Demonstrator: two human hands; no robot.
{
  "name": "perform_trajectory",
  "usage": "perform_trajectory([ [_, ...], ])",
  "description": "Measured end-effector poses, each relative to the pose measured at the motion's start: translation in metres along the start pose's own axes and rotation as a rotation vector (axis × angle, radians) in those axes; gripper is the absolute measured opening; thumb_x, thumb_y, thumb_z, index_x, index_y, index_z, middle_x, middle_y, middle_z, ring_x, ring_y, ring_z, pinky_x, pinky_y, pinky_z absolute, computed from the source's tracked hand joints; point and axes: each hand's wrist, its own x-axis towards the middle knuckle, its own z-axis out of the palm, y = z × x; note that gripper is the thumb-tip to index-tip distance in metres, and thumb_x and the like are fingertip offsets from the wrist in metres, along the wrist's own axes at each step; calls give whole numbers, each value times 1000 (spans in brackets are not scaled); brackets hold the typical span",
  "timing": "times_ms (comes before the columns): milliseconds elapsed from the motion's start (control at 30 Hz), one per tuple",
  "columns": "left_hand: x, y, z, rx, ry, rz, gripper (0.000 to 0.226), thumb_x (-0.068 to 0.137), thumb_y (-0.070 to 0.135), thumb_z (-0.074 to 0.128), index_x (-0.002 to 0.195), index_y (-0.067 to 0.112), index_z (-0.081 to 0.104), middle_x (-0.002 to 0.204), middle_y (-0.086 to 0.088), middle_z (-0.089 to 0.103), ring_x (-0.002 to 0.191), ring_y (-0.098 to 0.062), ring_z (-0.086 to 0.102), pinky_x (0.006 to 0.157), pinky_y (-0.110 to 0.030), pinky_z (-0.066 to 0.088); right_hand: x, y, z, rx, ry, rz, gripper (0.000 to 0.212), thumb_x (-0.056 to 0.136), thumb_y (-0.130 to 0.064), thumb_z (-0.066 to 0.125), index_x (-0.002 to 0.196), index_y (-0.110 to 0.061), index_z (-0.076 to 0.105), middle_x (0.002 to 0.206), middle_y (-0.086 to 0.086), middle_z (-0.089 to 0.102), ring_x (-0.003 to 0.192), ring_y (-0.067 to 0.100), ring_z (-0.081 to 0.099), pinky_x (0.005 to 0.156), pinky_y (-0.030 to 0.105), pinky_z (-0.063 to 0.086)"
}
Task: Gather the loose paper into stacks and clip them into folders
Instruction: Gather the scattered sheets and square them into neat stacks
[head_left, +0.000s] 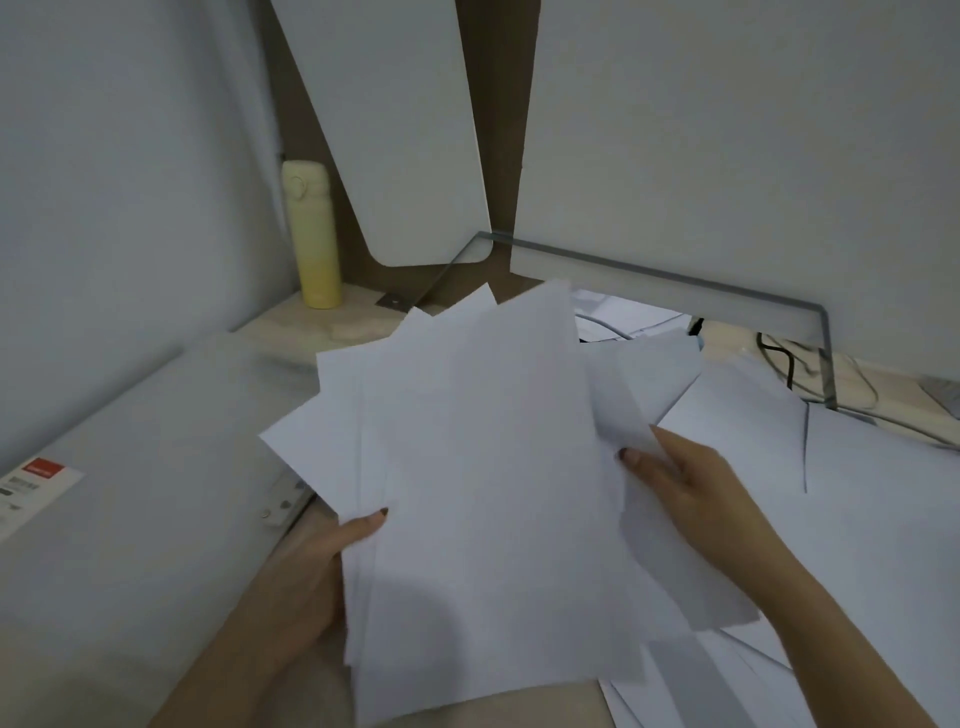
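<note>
A fanned, uneven bundle of white sheets (488, 467) is held above the desk in the middle of the view. My left hand (317, 566) grips its lower left edge, thumb on top. My right hand (685, 478) pinches the right side of the bundle, fingers over a sheet that sticks out. More loose paper (883, 519) lies spread over the desk to the right and under the bundle. A pale grey folder (135, 467) lies open on the left, with a metal clip (283, 501) at its inner edge and a red-and-white label (36, 483).
A yellow bottle (311, 234) stands at the back left corner against the wall. A clear acrylic riser (675, 280) spans the back, with cables (784, 364) beneath it. White panels lean against the rear wall.
</note>
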Motion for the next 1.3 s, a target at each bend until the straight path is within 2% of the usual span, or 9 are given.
perform_trajectory([
  [100, 7, -7, 12, -120, -49, -48, 38, 77, 23, 58, 112, 12, 64, 111, -10, 71, 96, -27, 70, 83, -43, 47, 1, -15, -15, -117, 21, -69, 25, 95, -24, 46, 81, -41, 59, 69, -13, 64, 64, 4, 59, 57, 10, 40],
  [233, 17, -12, 19, -248, -7, -111, 38, 78, 21, 59, 111, 5, 66, 112, -14, 70, 98, -30, 67, 87, -43, 47, 9, -17, -29, -13, 119, 81, 25, 97, -29, 41, 78, -25, 58, 69, 1, 59, 60, 14, 54, 56, 24, 40],
  [467, 17, -12, 22, -136, 101, -109, 24, 93, 19, 52, 109, 5, 62, 112, -17, 67, 103, -33, 62, 79, -43, 49, 15, 2, -42, 36, 442, 153, 29, 97, -20, 41, 85, 0, 57, 68, 9, 50, 60, 20, 43, 55, 27, 29],
  [667, 11, -8, 17, -93, 175, -72, 17, 95, 15, 48, 99, 7, 62, 94, -13, 68, 87, -29, 61, 68, -39, 46, 16, 6, -64, 176, 717, 147, 33, 95, -25, 43, 79, 3, 48, 67, 5, 41, 59, 15, 38, 57, 27, 30],
  [733, 10, -8, 14, -80, 179, -64, 17, 96, 15, 47, 104, 7, 60, 100, -14, 66, 91, -30, 61, 72, -41, 47, 14, 6, -71, 289, 796, 151, 29, 95, -27, 44, 76, -6, 51, 68, 2, 44, 61, 13, 41, 60, 27, 33],
  [833, 11, -8, 13, -77, 178, -31, 17, 96, 14, 46, 103, 9, 61, 105, -14, 66, 95, -30, 61, 76, -41, 47, 10, 3, -72, 528, 801, 171, 21, 94, -23, 47, 76, -25, 57, 83, -3, 57, 72, 9, 54, 70, 24, 43],
  [967, 8, -8, 14, -65, 158, -31, 22, 95, 15, 47, 111, 7, 61, 109, -14, 67, 96, -29, 62, 75, -40, 48, 1, 9, -65, 705, 776, 286, 10, 95, -21, 48, 96, -19, 57, 83, -11, 59, 71, 2, 56, 59, 10, 47],
  [1100, 5, -8, 15, -45, 162, -56, 26, 95, 17, 47, 117, 6, 59, 111, -16, 66, 97, -30, 62, 74, -41, 48, -7, 22, -58, 765, 788, 360, 15, 94, -23, 49, 108, -18, 53, 89, -8, 60, 78, 8, 57, 70, 22, 46],
  [1300, 5, -10, 18, -52, 149, -51, 20, 96, 14, 46, 109, 7, 59, 101, -15, 67, 91, -30, 61, 73, -40, 46, -17, 30, -46, 902, 930, 354, 18, 94, -23, 49, 111, -22, 54, 95, -11, 62, 86, 8, 60, 76, 23, 48],
])
